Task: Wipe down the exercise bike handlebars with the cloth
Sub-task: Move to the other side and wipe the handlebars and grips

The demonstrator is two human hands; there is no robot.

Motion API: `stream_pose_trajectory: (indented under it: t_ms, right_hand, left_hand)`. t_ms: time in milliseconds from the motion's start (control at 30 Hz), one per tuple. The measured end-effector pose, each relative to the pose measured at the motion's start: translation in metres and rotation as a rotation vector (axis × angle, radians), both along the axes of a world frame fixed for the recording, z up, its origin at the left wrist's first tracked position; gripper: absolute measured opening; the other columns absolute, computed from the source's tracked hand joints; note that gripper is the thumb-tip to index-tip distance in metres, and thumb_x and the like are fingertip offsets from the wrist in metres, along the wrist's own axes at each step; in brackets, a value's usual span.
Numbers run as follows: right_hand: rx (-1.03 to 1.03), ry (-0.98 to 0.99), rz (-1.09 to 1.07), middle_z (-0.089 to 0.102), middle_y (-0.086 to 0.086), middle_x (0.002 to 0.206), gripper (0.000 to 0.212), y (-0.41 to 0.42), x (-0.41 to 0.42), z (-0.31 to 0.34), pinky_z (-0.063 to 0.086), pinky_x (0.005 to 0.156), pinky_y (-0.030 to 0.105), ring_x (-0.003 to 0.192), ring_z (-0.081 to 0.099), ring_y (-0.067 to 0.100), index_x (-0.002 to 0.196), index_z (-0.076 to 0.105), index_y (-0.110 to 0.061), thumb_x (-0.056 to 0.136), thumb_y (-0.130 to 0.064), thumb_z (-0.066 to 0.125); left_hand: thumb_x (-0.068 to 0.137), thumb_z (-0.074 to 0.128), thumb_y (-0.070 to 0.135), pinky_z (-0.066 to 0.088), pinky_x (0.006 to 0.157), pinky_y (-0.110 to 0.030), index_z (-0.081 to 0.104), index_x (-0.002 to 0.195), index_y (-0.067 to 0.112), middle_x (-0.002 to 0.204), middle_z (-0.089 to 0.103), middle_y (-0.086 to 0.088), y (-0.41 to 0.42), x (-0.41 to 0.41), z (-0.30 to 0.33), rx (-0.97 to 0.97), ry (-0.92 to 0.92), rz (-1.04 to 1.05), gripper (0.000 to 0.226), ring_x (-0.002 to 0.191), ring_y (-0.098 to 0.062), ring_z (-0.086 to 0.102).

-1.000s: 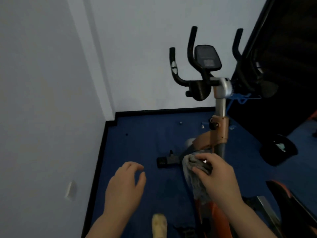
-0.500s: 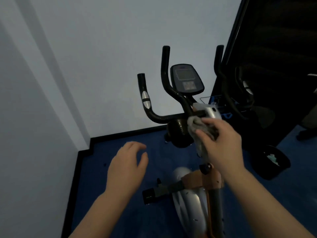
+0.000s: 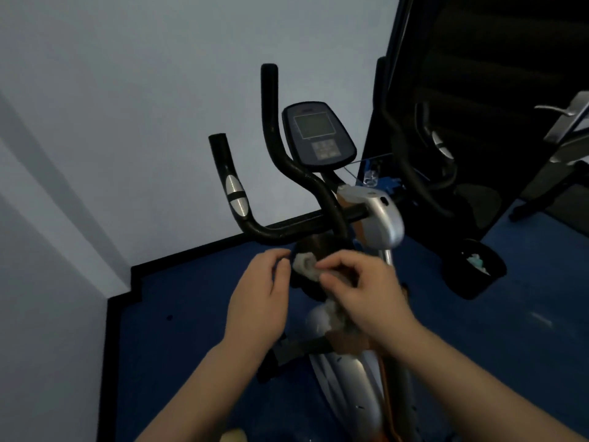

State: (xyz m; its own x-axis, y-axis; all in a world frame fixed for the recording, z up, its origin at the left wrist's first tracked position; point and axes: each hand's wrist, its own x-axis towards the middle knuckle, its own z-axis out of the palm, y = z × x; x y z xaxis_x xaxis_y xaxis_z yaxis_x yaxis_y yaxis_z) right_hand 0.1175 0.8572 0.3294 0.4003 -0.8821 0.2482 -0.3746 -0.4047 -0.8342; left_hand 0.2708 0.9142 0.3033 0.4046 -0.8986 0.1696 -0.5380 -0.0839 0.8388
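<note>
Grey cloth [image 3: 308, 265] sits bunched in your right hand [image 3: 366, 295], whose fingers curl round it just below the black handlebars [image 3: 287, 229] of the bike [image 3: 350, 371]. Your left hand [image 3: 258, 301] is beside it, fingers bent toward the cloth's edge; whether they touch it, you cannot tell. The console [image 3: 318, 135] stands above, and a dark bin [image 3: 475, 269] rests on the blue floor [image 3: 191, 346] to the right.
</note>
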Motion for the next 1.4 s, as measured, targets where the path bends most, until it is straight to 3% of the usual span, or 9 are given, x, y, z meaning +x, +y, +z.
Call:
stream_pose_trajectory:
  t_ms: [200,333,467,633,767,933,1167,1267,1400]
  right_hand:
    - [-0.238,0.073,-0.108,0.062,-0.002,0.107,0.025,0.003,0.031,-0.009,0.047,0.088,0.019,0.099,0.058,0.007,0.112,0.068,-0.013,0.088,-0.008,0.061]
    - [-0.227,0.172,-0.002,0.062,-0.006,0.098,0.025,0.009,0.003,-0.01,0.049,0.081,0.013,0.089,0.059,0.003,0.105,0.071,-0.016,0.083,-0.004,0.066]
    - [-0.55,0.287,-0.112,0.066,0.002,0.09,0.025,-0.019,-0.009,0.019,0.052,0.073,0.027,0.085,0.059,0.016,0.096,0.074,-0.013,0.075,0.0,0.071]
    - [-0.602,0.452,-0.04,0.066,0.009,0.1,0.032,-0.025,0.014,0.003,0.054,0.072,0.033,0.089,0.059,0.024,0.108,0.069,-0.007,0.077,0.002,0.068]
    - [-0.602,0.448,0.033,0.065,0.006,0.102,0.035,-0.017,-0.016,-0.018,0.053,0.068,0.03,0.088,0.057,0.021,0.109,0.069,-0.009,0.076,0.001,0.071]
    - [-0.594,0.198,-0.064,0.067,0.006,0.098,0.028,-0.025,-0.017,-0.008,0.048,0.08,0.025,0.09,0.059,0.021,0.104,0.072,-0.009,0.078,0.003,0.069]
    - [-0.485,0.504,-0.14,0.063,0.005,0.109,0.037,-0.005,0.022,-0.012,0.052,0.065,0.03,0.091,0.056,0.024,0.114,0.065,-0.011,0.078,-0.004,0.068]
    - [-0.329,0.378,-0.029,0.063,0.002,0.106,0.03,0.001,0.002,-0.009,0.052,0.078,0.03,0.093,0.057,0.02,0.112,0.069,-0.014,0.083,-0.005,0.063]
    - [-0.316,0.193,-0.188,0.067,0.0,0.105,0.026,-0.02,0.002,0.009,0.05,0.087,0.03,0.097,0.06,0.016,0.109,0.07,-0.014,0.085,-0.007,0.062]
  left_hand:
    - [0.097,0.036,0.038,0.049,0.079,-0.028,0.054,0.111,0.037,0.101,0.063,0.016,-0.023,-0.005,0.005,-0.025,0.065,-0.088,0.023,0.092,0.003,0.057]
    - [0.096,0.032,0.047,0.05,0.08,-0.029,0.041,0.128,0.04,0.107,0.061,0.015,-0.025,-0.01,-0.005,0.018,0.031,-0.118,0.034,0.097,0.0,0.057]
    - [0.095,0.028,0.048,0.051,0.086,-0.038,0.032,0.137,0.041,0.116,0.06,0.011,-0.023,-0.016,-0.011,-0.007,0.066,-0.139,0.043,0.103,-0.005,0.057]
    - [0.093,0.024,0.049,0.049,0.088,-0.042,0.034,0.136,0.042,0.117,0.06,0.012,-0.023,-0.016,-0.011,-0.039,0.08,-0.15,0.044,0.106,-0.008,0.057]
    - [0.091,0.028,0.051,0.048,0.093,-0.041,0.035,0.138,0.039,0.12,0.06,0.009,-0.024,-0.01,-0.014,-0.026,0.122,-0.172,0.049,0.11,-0.008,0.056]
    - [0.093,0.025,0.055,0.045,0.1,-0.039,0.036,0.14,0.038,0.125,0.058,0.013,-0.022,-0.013,-0.018,-0.07,0.182,-0.15,0.051,0.118,-0.004,0.052]
    - [0.099,0.024,0.047,0.035,0.105,-0.02,0.037,0.141,0.037,0.135,0.052,0.018,-0.024,-0.017,-0.023,-0.111,0.248,-0.113,0.045,0.126,0.006,0.043]
    - [0.1,0.025,0.043,0.039,0.095,-0.008,0.043,0.139,0.033,0.128,0.059,0.017,-0.025,-0.015,-0.023,-0.138,0.293,-0.103,0.043,0.119,0.008,0.05]
    - [0.099,0.025,0.046,0.039,0.09,-0.005,0.044,0.139,0.032,0.121,0.059,0.024,-0.025,-0.015,-0.023,-0.136,0.252,-0.082,0.046,0.113,0.014,0.051]
